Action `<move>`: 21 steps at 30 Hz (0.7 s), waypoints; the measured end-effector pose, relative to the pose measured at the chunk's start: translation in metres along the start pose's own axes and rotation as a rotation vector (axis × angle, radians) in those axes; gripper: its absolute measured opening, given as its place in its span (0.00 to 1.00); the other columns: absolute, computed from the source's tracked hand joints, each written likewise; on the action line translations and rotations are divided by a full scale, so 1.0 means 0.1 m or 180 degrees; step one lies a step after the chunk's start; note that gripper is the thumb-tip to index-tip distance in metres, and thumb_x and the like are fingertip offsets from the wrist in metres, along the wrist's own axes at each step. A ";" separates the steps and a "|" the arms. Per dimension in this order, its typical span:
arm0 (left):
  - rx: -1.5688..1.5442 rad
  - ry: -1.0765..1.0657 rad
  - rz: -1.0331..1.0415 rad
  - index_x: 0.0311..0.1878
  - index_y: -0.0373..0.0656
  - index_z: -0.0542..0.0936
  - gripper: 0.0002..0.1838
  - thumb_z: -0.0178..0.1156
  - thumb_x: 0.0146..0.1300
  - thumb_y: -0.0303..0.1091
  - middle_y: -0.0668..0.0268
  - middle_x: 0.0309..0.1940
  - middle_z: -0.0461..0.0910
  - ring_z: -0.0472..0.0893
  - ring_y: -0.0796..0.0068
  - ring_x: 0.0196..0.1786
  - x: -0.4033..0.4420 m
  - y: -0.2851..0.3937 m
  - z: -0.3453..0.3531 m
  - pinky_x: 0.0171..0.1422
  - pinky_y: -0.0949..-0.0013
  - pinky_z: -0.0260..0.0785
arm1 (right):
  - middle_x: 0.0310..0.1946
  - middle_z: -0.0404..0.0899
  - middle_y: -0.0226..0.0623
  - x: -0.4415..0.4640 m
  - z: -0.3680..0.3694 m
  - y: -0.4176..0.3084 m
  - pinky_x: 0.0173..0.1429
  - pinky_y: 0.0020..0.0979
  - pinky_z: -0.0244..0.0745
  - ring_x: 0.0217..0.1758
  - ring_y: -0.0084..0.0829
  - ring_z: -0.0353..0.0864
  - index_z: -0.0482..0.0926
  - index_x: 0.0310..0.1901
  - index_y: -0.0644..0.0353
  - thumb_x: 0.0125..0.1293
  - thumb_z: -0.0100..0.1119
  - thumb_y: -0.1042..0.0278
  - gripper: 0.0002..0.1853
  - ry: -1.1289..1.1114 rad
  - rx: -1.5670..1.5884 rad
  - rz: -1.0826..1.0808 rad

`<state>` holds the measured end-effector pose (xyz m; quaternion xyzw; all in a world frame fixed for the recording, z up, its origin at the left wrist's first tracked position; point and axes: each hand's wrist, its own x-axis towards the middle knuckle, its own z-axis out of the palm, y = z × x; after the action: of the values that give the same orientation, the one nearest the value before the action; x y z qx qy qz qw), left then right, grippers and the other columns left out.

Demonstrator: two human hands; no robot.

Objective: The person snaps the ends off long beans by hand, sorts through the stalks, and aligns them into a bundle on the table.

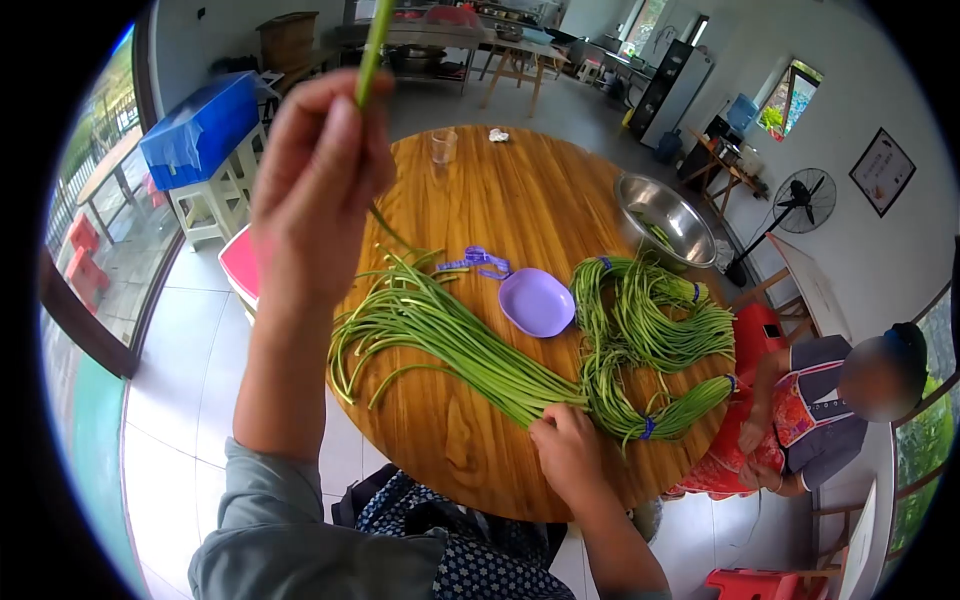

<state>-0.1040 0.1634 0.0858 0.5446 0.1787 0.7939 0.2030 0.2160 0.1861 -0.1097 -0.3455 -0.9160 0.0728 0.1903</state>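
Note:
My left hand [322,185] is raised high over the left side of the table, pinching a green garlic scape [374,45] whose upper end leaves the view. Its thin tail hangs down toward a loose pile of garlic scapes [465,345] spread across the wood. At the near right end of that pile, my right hand [566,448] rests with its fingers closed on the stalk ends. Just right of it lie coiled bundles of garlic scapes [655,320], tied with purple bands. A purple bowl [537,302] and some purple ties [477,262] sit beyond the loose pile.
The round wooden table [500,190] carries a steel basin [690,228] with green pieces inside, a clear cup [443,147] and a crumpled white tissue [498,135]. A person in a red apron [800,410] sits at the right. A pink stool [240,265] stands left.

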 end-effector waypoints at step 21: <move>0.2805 -0.1983 0.0248 0.41 0.39 0.81 0.04 0.64 0.64 0.26 0.58 0.33 0.76 0.80 0.55 0.36 -0.96 -0.97 0.02 0.38 0.58 0.73 | 0.54 0.75 0.50 0.99 0.74 -0.31 0.59 0.42 0.72 0.52 0.48 0.75 0.72 0.60 0.70 0.63 0.55 0.76 0.22 -0.0527 -0.0350 -0.0657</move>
<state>-0.0585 0.1966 -0.0383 0.7940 0.4057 0.4516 -0.0309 0.0997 0.2275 -0.1396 -0.2521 -0.9619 0.0308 0.1014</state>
